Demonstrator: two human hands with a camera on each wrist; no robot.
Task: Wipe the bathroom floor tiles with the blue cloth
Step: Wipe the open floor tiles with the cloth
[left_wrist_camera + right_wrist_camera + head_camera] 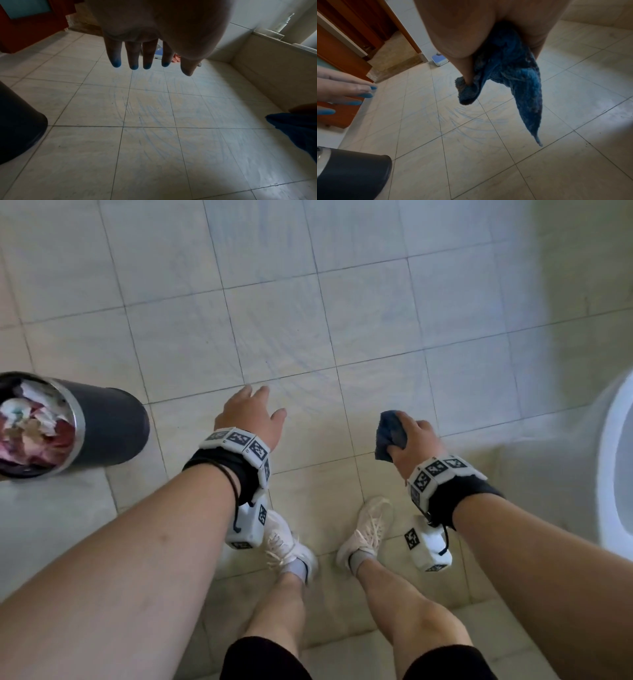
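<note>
The right hand [414, 443] grips the blue cloth [510, 75], bunched in the palm with the thumb pressed into a fold; one long tapering end hangs free below the hand, clear of the floor. In the head view only a crumpled dark blue wad shows at the thumb side of the hand. The left hand [251, 416] holds nothing: its fingers [133, 56] are straight and a little apart, palm down above the floor, and their tips are stained blue. The two hands hang side by side, apart, in front of the person's white sneakers [368, 529].

Below them the pale floor tiles [284, 333] carry faint blue curved streaks, thickest on the tiles just ahead of the hands. To the left stands a dark round waste bin [109, 429] with a metal rim, full of crumpled paper. At the right edge of the head view is the white rim of a toilet [613, 460]. Farther off, a brown wooden door frame [397, 25] meets the floor.
</note>
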